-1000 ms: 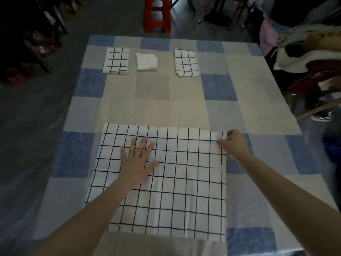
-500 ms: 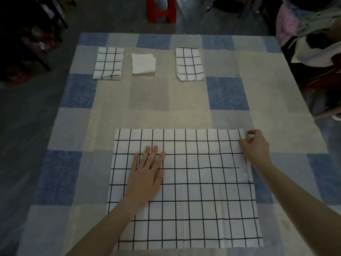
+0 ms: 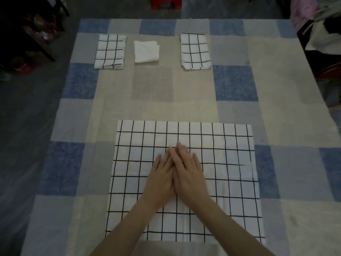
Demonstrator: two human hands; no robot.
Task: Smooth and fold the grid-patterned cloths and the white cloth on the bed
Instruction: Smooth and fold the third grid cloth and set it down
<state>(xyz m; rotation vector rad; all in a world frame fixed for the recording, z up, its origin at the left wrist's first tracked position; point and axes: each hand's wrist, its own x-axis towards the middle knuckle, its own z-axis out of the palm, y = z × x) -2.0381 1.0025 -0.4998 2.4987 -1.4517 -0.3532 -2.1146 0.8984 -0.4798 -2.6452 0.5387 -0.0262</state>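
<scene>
Hands [image 3: 177, 178] mid-cloth [image 3: 230, 145], edges flat, bedspread [image 3: 114, 111] around.

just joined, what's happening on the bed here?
A person is smoothing a large grid cloth spread flat on the near part of the checked bedspread. The left hand and right hand lie flat side by side at its middle, fingers straight. At the far end, three cloths sit already folded in a row: a grid cloth on the left, a white cloth, and a grid cloth on the right.
</scene>
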